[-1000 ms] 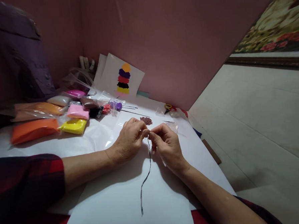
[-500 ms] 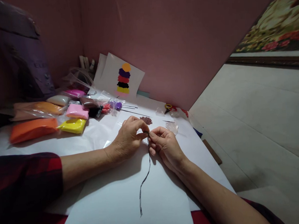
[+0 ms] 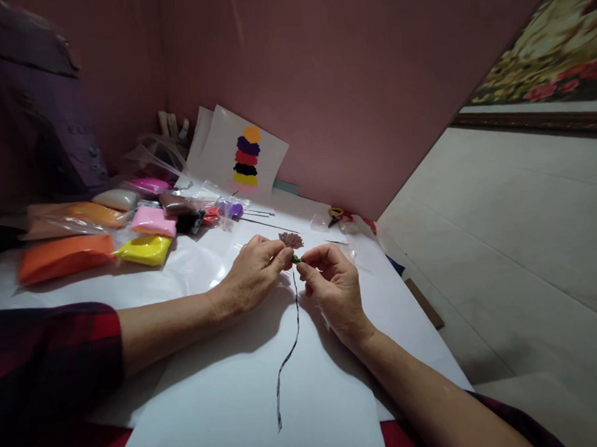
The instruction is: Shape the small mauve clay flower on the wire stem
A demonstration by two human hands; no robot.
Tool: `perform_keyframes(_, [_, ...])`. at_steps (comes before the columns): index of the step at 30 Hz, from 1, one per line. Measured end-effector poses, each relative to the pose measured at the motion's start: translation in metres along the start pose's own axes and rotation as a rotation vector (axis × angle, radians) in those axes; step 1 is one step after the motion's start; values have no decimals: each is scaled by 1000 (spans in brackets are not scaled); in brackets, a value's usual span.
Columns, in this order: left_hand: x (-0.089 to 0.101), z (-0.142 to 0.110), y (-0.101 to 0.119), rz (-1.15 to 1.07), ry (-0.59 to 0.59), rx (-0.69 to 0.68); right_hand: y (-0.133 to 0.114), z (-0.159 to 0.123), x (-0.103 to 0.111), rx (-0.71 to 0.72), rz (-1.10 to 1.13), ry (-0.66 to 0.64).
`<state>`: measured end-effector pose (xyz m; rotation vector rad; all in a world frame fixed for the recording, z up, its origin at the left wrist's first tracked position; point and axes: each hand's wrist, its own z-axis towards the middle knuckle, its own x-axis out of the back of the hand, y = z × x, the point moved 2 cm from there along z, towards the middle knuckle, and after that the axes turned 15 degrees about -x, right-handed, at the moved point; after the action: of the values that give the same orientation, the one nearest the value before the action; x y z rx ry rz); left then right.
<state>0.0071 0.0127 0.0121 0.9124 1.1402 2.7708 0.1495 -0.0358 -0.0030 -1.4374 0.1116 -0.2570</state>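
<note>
My left hand [image 3: 254, 272] pinches one end of a small dark green lump, which looks like modelling clay [image 3: 296, 259], between thumb and forefinger. The thumb and fingertips of my right hand [image 3: 334, 288] close on its other end. Just beyond the fingers, a brown flower shape [image 3: 291, 240] with many thin petals rests on the white paper [image 3: 228, 407]. Below the hands a thin, dark, wavy strand [image 3: 287, 364] runs down the sheet like a stem. Its upper end sits close under the green lump; whether they touch I cannot tell.
Bags of coloured clay, among them orange [image 3: 67, 257], yellow [image 3: 144, 251] and pink [image 3: 153, 222], crowd the left side. A card with coloured blobs [image 3: 245, 156] leans against the wall. Scissors [image 3: 337, 215] and thin dark tools [image 3: 268, 224] lie at the back.
My fingertips have drawn slightly apart and up, and the green lump now shows between them. More of the brown flower is visible. The strand has stayed almost in place.
</note>
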Motion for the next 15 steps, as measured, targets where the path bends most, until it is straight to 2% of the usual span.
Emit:
perform_keyframes(9, [0, 1, 3, -27, -26, -32, 3, 2, 2, 38, -22, -5])
perform_keyframes(15, [0, -1, 4, -61, 3, -31, 2, 1, 1, -23, 4, -2])
